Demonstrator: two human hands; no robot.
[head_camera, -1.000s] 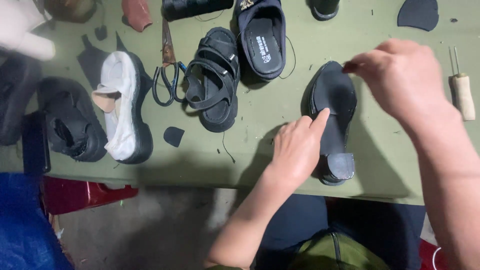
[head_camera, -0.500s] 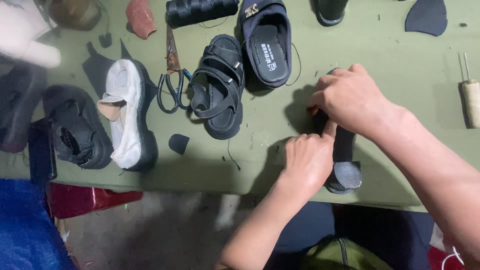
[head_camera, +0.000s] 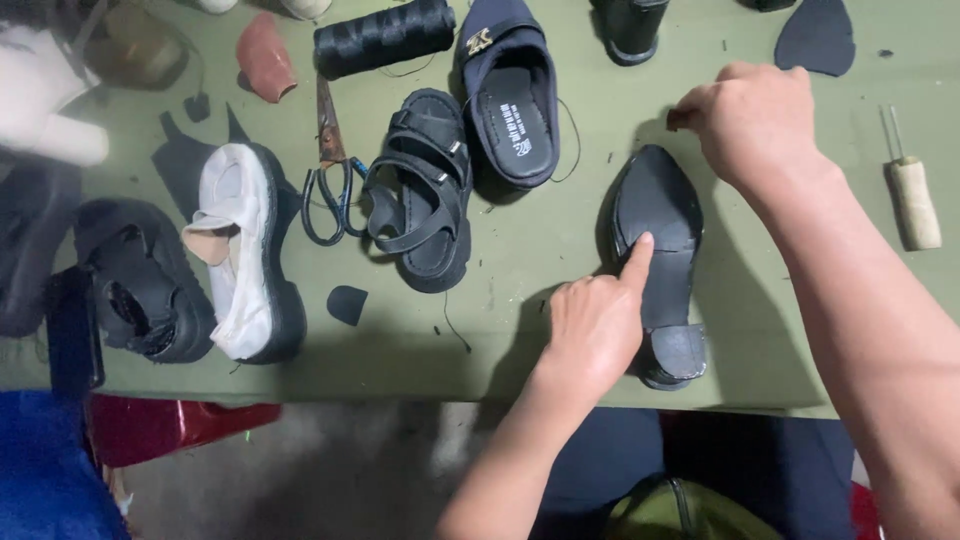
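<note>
Surface (head_camera: 540, 250) of olive green carries everything here, and the landmark on it is one black heeled shoe (head_camera: 658, 262) lying sole-up near the front edge, toe pointing away, heel cap nearest the person. The left hand (head_camera: 592, 322) sits just at the shoe's left side, fingers curled in and only the forefinger stretched out, its tip pressing on the sole about mid-length. The right hand (head_camera: 752, 120) hovers just past the toe, off the shoe, its fingers pinched narrow together; whether they grip anything I cannot tell.

Left of the heeled shoe lies one black strappy sandal (head_camera: 422, 190), and beyond that one white shoe with a black sole (head_camera: 240, 252), then one black chunky shoe (head_camera: 140, 285) farthest left. Up and left of the heeled shoe's toe rests one dark blue slipper (head_camera: 510, 90) with a gold buckle. One spool of black thread (head_camera: 385, 36) lies left of the slipper. One pair of scissors (head_camera: 330, 165) lies between the sandal and the white shoe. One awl with a pale wooden handle (head_camera: 912, 195) lies well to the right of the heeled shoe.

Half a second ago both hands were closed over the shoe, the right hand covering its toe; now the right has lifted clear beyond the toe and the left has opened to a single pointing finger, leaving the sole in plain sight.
</note>
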